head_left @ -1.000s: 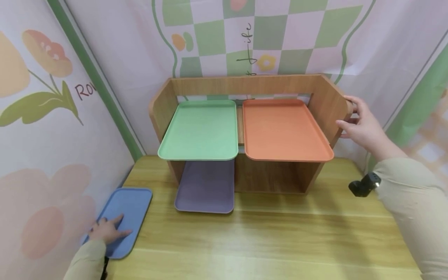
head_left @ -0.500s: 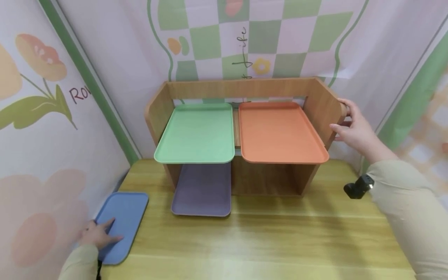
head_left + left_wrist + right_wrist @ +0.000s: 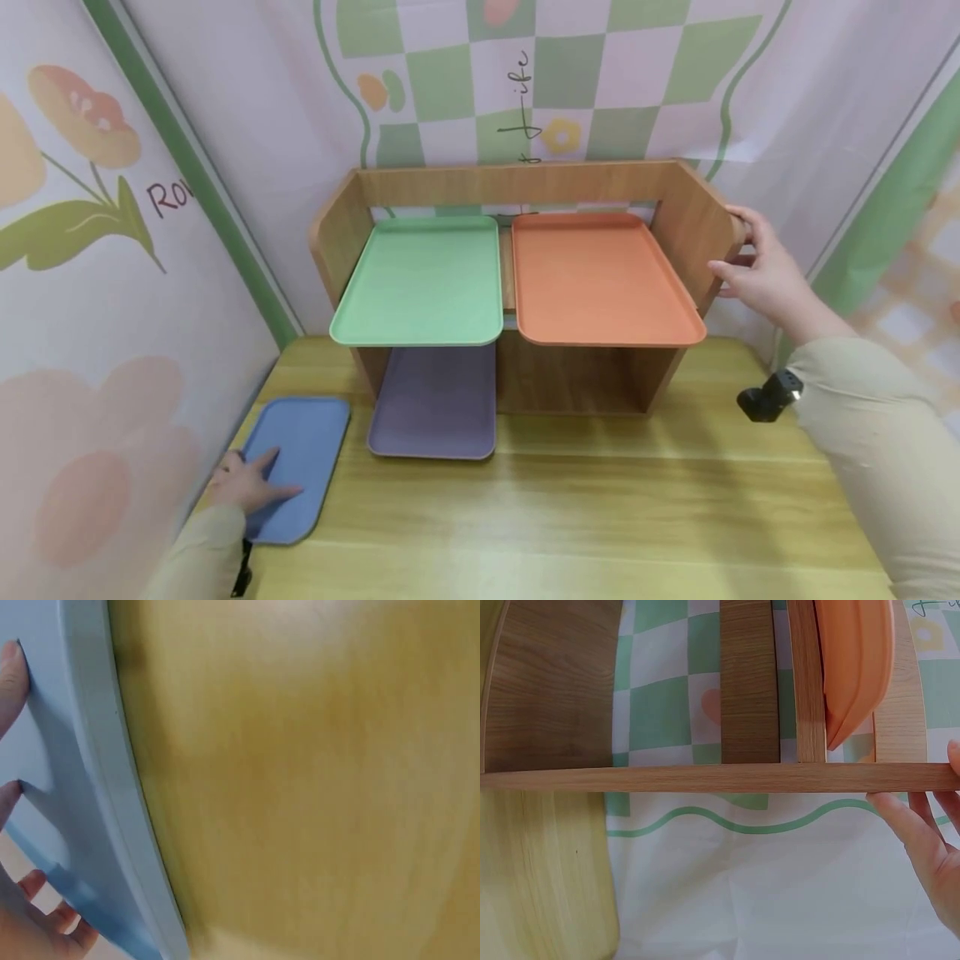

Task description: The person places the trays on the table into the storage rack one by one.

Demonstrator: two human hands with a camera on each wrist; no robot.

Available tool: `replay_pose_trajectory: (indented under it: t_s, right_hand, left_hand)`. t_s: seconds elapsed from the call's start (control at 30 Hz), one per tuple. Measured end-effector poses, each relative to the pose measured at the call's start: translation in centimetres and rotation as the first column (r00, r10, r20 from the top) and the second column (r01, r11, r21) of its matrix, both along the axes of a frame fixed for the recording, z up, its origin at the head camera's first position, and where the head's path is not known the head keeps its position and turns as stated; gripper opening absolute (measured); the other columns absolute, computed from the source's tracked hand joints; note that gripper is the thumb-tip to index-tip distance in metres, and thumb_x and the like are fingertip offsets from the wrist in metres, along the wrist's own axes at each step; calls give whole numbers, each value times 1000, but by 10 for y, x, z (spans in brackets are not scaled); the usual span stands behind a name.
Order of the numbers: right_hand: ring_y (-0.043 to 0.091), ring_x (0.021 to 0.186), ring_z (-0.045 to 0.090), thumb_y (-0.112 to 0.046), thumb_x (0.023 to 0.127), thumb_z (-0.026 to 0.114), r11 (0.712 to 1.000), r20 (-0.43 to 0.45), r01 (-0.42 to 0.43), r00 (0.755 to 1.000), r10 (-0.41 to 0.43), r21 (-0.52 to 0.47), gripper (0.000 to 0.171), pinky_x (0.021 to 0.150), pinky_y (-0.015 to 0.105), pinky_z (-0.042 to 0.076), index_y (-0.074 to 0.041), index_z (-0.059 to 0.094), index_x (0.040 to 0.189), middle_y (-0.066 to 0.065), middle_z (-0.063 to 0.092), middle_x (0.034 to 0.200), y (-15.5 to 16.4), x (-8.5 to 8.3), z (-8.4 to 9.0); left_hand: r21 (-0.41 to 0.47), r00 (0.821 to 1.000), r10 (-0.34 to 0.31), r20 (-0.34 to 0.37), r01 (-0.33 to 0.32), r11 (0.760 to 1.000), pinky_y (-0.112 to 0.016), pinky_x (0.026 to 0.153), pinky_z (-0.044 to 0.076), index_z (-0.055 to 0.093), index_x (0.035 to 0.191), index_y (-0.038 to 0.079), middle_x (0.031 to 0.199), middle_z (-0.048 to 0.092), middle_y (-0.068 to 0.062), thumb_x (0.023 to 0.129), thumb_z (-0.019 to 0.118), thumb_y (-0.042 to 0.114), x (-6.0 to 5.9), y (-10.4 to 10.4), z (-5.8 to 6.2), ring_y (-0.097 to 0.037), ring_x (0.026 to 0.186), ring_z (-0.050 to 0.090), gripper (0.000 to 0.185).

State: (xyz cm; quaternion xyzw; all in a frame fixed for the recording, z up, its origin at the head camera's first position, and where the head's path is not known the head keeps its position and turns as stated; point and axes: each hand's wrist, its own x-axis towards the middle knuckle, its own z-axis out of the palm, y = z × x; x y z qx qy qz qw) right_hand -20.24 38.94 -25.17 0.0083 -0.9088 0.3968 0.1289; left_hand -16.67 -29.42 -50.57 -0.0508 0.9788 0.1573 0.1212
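Note:
My left hand point(image 3: 243, 487) rests on the outer side of a blue tray point(image 3: 318, 433) lying on the table. Two fingers spread over its top, and the left wrist view shows other fingertips bent at its outer rim point(image 3: 142, 825). My right hand point(image 3: 768, 271) holds the right side panel of a wooden desktop shelf point(image 3: 693, 221); in the right wrist view, the panel's edge point(image 3: 742, 778) runs between its digits. On the shelf's upper level sit a green tray point(image 3: 423, 283) and an orange tray point(image 3: 603, 279). A purple tray point(image 3: 435, 408) juts from the lower left compartment.
The shelf's lower right compartment point(image 3: 577, 383) shows bare wood. Beneath everything is a light wood table point(image 3: 570, 508). A printed cloth wall point(image 3: 442, 75) stands close behind the shelf, and another cloth wall point(image 3: 90, 325) borders the left side near the blue tray.
The blue tray has slid right, closer to the purple tray, with my left hand moving along on it. My right hand stays on the shelf's side panel, and the head view has shifted slightly.

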Motion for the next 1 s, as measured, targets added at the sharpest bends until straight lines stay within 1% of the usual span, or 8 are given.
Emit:
replay_pose_trajectory:
  t_s: [0.17, 0.27, 0.4, 0.5, 0.6, 0.8, 0.87, 1.0]
  right_hand:
    - [35, 104, 48, -7, 95, 52, 1000, 0, -5, 1000, 5, -3, 74, 59, 18, 56, -24, 8, 152, 10, 35, 114, -1, -1, 0]
    - [38, 106, 47, -7, 95, 52, 1000, 2, -3, 1000, 3, -9, 74, 59, 18, 56, -25, 8, 152, 9, 35, 114, -1, 0, 0]
    - [40, 108, 46, -8, 95, 52, 1000, 2, -2, 1000, 2, -13, 74, 58, 17, 55, -25, 7, 152, 10, 35, 114, -1, 0, 0]
    - [41, 108, 45, -9, 95, 51, 1000, 1, -1, 1000, 1, -9, 74, 58, 18, 56, -28, 8, 152, 13, 34, 116, 0, 0, 0]
    - [43, 110, 45, -9, 96, 51, 1000, 0, 2, 1000, -2, -3, 73, 58, 18, 55, -29, 7, 152, 17, 33, 118, 1, 0, 0]
    - [46, 111, 44, -7, 95, 50, 1000, 2, 1, 1000, -1, -9, 74, 56, 16, 54, -24, 6, 152, 20, 32, 120, 0, 0, -1]
    - [47, 111, 43, -6, 95, 50, 1000, -1, -5, 1000, 5, -19, 74, 56, 16, 54, -23, 6, 152, 21, 32, 121, 0, 0, -1]
    - [45, 110, 45, -8, 95, 50, 1000, -6, 1, 1000, -1, -13, 73, 57, 18, 55, -30, 9, 151, 18, 33, 118, 0, 0, 0]
  left_hand:
    - [-6, 1000, 1, 9, -1, 1000, -70, 85, 37, 34, 144, 3, 130, 20, -48, 60, 70, 73, -1, 13, -1, -66, 110, 31, 115]
    - [-19, 1000, 1, 6, -1, 1000, -71, 86, 36, 34, 144, 4, 132, 23, -47, 61, 68, 75, -2, 20, -1, -66, 111, 32, 115]
    - [-27, 1000, 1, -4, -1, 1000, -72, 87, 35, 34, 145, 4, 135, 22, -46, 62, 67, 75, -4, 29, -2, -66, 112, 32, 114]
    - [-20, 1000, 13, -1, -13, 1000, -72, 88, 34, 33, 145, 5, 135, 21, -45, 61, 67, 76, -5, 33, -3, -66, 112, 31, 115]
    - [-18, 1000, 22, -2, -22, 1000, -72, 89, 33, 34, 144, 4, 135, 22, -45, 61, 67, 76, -7, 39, -5, -66, 113, 30, 115]
    - [-22, 999, 31, -14, -31, 999, -72, 89, 34, 35, 144, 3, 135, 23, -44, 63, 69, 73, -8, 45, -7, -65, 113, 30, 113]
    - [-14, 999, 21, -26, -21, 1000, -72, 88, 35, 35, 143, 2, 135, 24, -44, 64, 70, 71, -8, 44, -7, -65, 113, 31, 110]
    - [20, 994, -20, -105, 23, 1000, -71, 86, 40, 38, 140, -1, 131, 24, -46, 70, 75, 57, -6, 35, -5, -66, 111, 34, 98]
